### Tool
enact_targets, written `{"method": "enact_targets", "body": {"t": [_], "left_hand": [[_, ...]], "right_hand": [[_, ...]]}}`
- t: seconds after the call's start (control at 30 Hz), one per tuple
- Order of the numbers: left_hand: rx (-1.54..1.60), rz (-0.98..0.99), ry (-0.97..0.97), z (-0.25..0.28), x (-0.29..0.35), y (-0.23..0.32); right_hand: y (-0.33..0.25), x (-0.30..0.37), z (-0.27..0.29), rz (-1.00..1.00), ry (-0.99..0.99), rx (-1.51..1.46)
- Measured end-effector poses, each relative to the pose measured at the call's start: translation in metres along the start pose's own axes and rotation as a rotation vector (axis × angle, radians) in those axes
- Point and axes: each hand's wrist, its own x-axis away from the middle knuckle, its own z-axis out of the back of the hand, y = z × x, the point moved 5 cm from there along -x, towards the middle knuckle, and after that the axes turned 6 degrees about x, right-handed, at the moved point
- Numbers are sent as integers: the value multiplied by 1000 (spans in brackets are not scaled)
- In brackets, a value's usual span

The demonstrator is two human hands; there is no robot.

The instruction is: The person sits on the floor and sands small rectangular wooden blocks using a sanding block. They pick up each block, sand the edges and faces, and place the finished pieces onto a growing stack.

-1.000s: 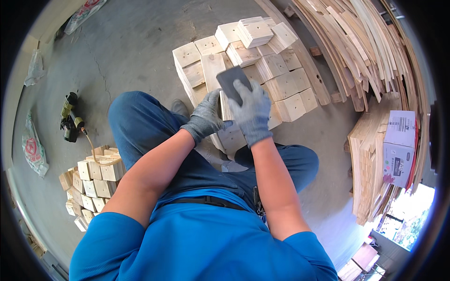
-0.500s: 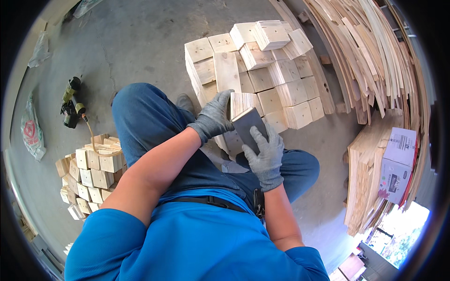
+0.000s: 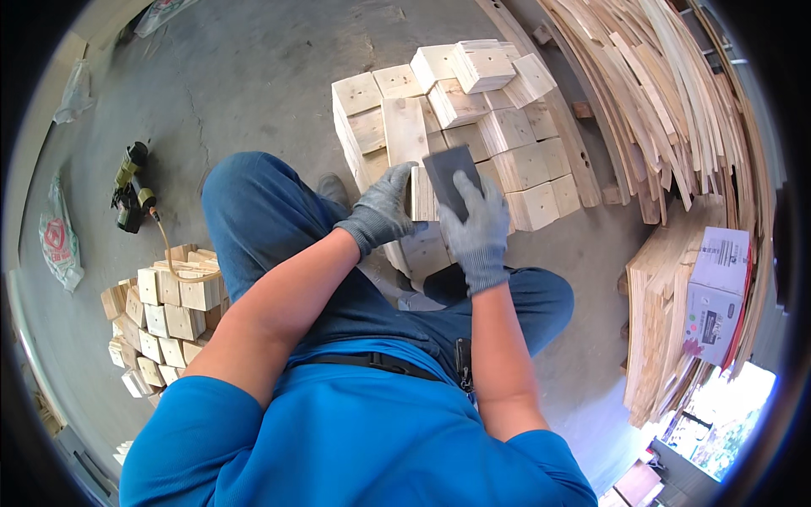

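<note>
My left hand (image 3: 382, 209), in a grey glove, is closed around a pale wooden block (image 3: 421, 196) with a layered-looking face. A flat dark rectangular sanding block (image 3: 449, 176) is gripped in my gloved right hand (image 3: 478, 226), fingers on its upper side. It lies against or just over the wooden block's right edge; exact contact is hidden. Both are held above my lap, in front of a big stack of similar wooden blocks (image 3: 525, 166). One longer pale board (image 3: 405, 128) lies on that stack.
Smaller wooden blocks (image 3: 173, 325) are heaped by my left knee. Beyond them a green-and-black nail gun (image 3: 128, 186) with a hose rests on the concrete floor. Long wood strips (image 3: 650, 101) are piled at the right, near a cardboard box (image 3: 716, 296) on stacked boards. Plastic bags (image 3: 59, 232) lie far left.
My right hand has moved up and slightly forward with the sanding block, which now stands more upright across the wooden block. The left hand keeps its grip in nearly the same place.
</note>
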Motion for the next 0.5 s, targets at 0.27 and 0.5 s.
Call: {"method": "enact_targets", "body": {"t": [0.27,0.5], "left_hand": [[30,-30,2,-1,-1,-3],[5,8,-22,-2,-2,-2]], "right_hand": [[5,101,25,46,-55,-65],[37,120,18,-144,42,-364]]}}
